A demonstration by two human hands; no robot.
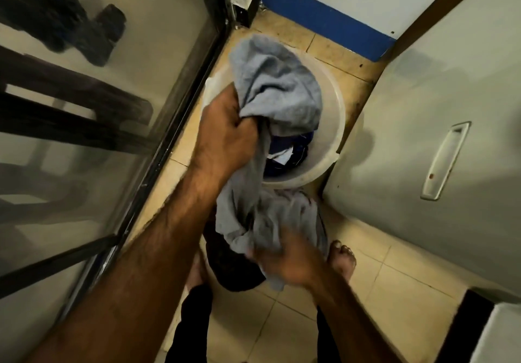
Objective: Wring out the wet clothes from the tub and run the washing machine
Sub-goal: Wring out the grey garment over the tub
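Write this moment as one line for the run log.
step: wring | left hand grips grey cloth upper end | right hand at lower end, blurred | tub: dark clothes inside

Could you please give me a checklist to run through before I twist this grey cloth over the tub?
1. Left hand grips the grey cloth firmly: ok.
2. Right hand has a firm grip on the lower end: cannot tell, as it is blurred.
3. Whole cloth hangs over the white tub: not ok; the lower end hangs over the floor tiles in front of it.
4. Cloth is free of the dark clothes in the tub: cannot tell.
5. Bare right foot is away from likely drips: not ok; it stands close beside the lower end.
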